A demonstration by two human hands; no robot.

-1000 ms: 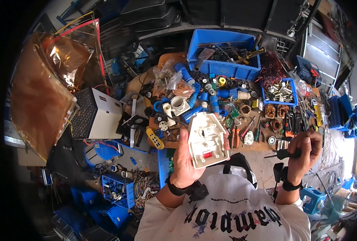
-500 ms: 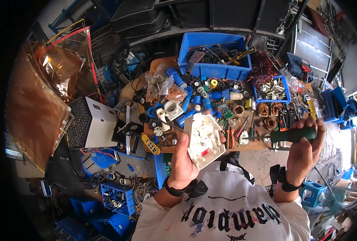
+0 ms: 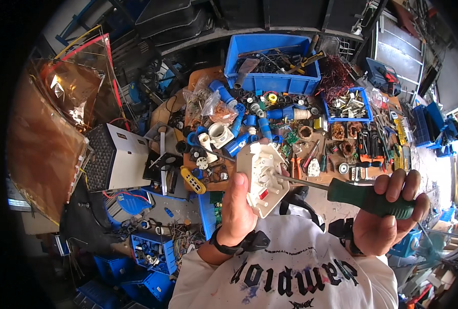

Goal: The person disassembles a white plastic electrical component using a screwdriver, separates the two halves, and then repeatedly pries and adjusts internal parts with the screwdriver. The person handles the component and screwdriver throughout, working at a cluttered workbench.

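My left hand [image 3: 238,211] grips a white plastic housing [image 3: 264,172], its open inner side facing right and toward me, thumb along the near wall. Moulded posts and a small red part [image 3: 263,193] show inside it. My right hand [image 3: 393,216] is closed round the thick dark green handle of a screwdriver [image 3: 365,198]. The screwdriver's metal shaft points left, and its tip reaches the right side of the housing's interior. Whether the tip sits on a screw is too small to tell.
Behind the housing, a wooden bench [image 3: 316,177] carries blue pipe fittings, pliers and hand tools. A large blue crate [image 3: 272,82] of cables and a small blue tray [image 3: 347,119] of metal parts stand at its back. A yellow remote-like control [image 3: 192,179] lies at the left.
My right hand has brought the screwdriver left and down, so its tip now meets the housing. The housing has turned slightly in my left hand.
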